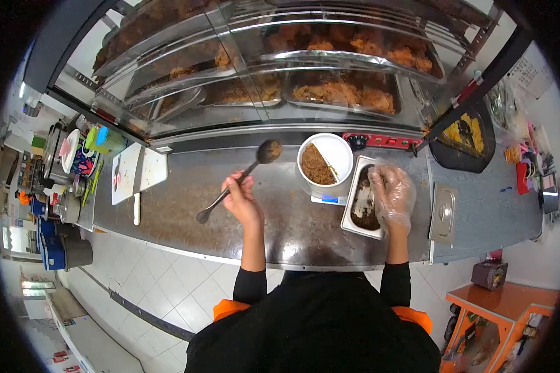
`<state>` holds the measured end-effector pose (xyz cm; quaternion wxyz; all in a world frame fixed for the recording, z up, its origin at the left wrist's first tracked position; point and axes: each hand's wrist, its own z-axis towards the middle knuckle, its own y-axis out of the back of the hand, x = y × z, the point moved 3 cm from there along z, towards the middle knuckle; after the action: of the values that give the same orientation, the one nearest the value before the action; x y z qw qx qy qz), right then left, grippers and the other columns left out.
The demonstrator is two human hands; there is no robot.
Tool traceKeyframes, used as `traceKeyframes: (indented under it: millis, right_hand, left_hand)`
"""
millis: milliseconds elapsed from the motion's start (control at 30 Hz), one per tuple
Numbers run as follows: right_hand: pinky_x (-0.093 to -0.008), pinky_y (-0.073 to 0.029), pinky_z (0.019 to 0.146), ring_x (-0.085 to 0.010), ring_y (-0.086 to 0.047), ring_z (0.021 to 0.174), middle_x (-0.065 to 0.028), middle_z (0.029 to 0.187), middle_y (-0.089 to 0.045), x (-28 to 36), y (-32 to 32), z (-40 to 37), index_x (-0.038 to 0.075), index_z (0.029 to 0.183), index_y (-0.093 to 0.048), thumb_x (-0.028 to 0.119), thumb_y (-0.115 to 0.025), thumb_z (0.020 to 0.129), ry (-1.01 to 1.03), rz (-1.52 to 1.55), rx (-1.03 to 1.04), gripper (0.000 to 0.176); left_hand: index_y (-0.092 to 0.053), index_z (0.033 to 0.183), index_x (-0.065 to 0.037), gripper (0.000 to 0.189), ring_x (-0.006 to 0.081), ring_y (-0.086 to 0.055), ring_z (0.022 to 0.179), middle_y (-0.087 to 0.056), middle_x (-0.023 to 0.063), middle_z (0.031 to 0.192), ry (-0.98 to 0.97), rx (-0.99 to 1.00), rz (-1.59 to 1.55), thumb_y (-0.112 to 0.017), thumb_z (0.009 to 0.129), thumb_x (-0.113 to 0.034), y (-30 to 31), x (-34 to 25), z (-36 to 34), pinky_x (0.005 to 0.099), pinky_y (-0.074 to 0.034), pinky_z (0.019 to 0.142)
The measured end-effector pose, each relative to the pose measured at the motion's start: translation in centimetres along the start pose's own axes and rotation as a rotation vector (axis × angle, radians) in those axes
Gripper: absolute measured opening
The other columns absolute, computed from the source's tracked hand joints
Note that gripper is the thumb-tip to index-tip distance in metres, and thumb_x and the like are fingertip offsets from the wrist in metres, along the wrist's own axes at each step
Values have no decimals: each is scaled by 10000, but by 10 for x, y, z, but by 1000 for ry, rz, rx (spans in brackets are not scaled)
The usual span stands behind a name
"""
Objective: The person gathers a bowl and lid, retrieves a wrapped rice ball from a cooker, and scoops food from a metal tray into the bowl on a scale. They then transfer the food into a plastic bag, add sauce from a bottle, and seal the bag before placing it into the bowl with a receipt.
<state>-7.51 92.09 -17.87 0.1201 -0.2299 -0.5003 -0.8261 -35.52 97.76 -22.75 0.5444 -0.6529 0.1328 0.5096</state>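
One spoon (pixel 255 164) is hovering at the tub's (pixel 339 152) nine o'clock.
Left hand (pixel 241 200) is clasping it, right hand (pixel 392 196) resting open on the tray (pixel 352 193); filling is demanding a level carry.

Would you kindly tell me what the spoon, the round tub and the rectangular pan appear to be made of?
The spoon in the left hand looks like metal: dark, thin, with a dull sheen. The round tub seems white plastic, matte and opaque, though that is a guess from its look. The rectangular pan looks like stainless steel: silvery rim with bright reflections.
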Motion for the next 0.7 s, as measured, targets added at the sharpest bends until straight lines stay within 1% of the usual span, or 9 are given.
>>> traceKeyframes:
  millis: [33, 100, 133, 167, 233, 367, 400, 633, 700]
  right_hand:
    - [-369, -403, 676, -275, -505, 782, -113, 825, -535, 0, 6, -5, 48, 804, -557, 202, -561, 700, -12, -1, 11, 186]
    - [-364, -406, 702, -290, -450, 889, -123, 1008, -452, -1, 17, -13, 69, 965, -490, 204, -553, 708, -92, -306, 27, 297]
    - [-351, -414, 708, -255, -413, 946, -91, 1102, -362, -23, 10, -24, 96, 1089, -374, 258, -555, 715, -202, -526, 113, 446]
    - [-351, -414, 708, -255, -413, 946, -91, 1102, -362, -53, -4, -36, 96, 1089, -374, 258, -555, 715, -208, -526, 116, 446]
    - [-303, -403, 722, -199, -405, 942, -58, 1072, -366, -113, -29, -58, 97, 1103, -335, 327, -568, 703, -387, 270, -36, 517]
    - [-244, -388, 653, -123, -387, 808, -32, 870, -361, -126, -14, -77, 88, 1021, -348, 87, -671, 602, -731, 721, -134, 529]
    - [-233, -374, 623, -99, -365, 726, -8, 795, -337, -110, -3, -76, 91, 1000, -351, -11, -672, 555, -543, 488, -180, 558]
    - [-181, -331, 637, -92, -355, 698, -1, 787, -343, -119, -14, -78, 83, 1007, -347, 3, -668, 565, -436, 485, -210, 552]
    - [-234, -317, 704, -119, -361, 721, -16, 768, -324, -104, -11, -76, 45, 1011, -332, 67, -668, 608, -466, 683, -352, 525]
  left_hand:
    - [-478, 784, -14, 211, 126, -528, 624, -524, 93, 796, 13, -47, -39, -430, 824, -215, 8, -1, 0, 201, -454, 580]
    - [-473, 788, -17, 213, 120, -530, 622, -521, 92, 803, 51, -84, -37, -436, 821, -224, 16, 1, -2, 191, -457, 573]
    - [-470, 788, -17, 213, 119, -530, 620, -520, 94, 807, 54, -91, -51, -437, 821, -225, 18, 1, -4, 190, -457, 572]
    - [-467, 788, -18, 212, 118, -530, 617, -519, 96, 812, 55, -98, -67, -437, 821, -226, 19, 2, -5, 188, -458, 572]
    - [-464, 789, -17, 212, 117, -530, 615, -518, 97, 813, 73, -93, -53, -436, 821, -225, 17, 2, -8, 185, -458, 569]
    - [-458, 790, -14, 212, 115, -531, 611, -519, 98, 807, 105, -71, -44, -434, 823, -222, 13, 8, -15, 180, -456, 559]
    - [-458, 790, -14, 212, 115, -531, 611, -519, 98, 807, 106, -67, -42, -434, 823, -222, 11, 9, -16, 180, -456, 559]
    - [-466, 783, -15, 213, 112, -531, 609, -520, 97, 805, 108, -43, -50, -429, 825, -221, 1, 12, -18, 183, -453, 553]
    - [-470, 782, -16, 211, 113, -530, 608, -521, 98, 802, 104, -41, -67, -431, 824, -220, -4, 11, -21, 184, -451, 548]
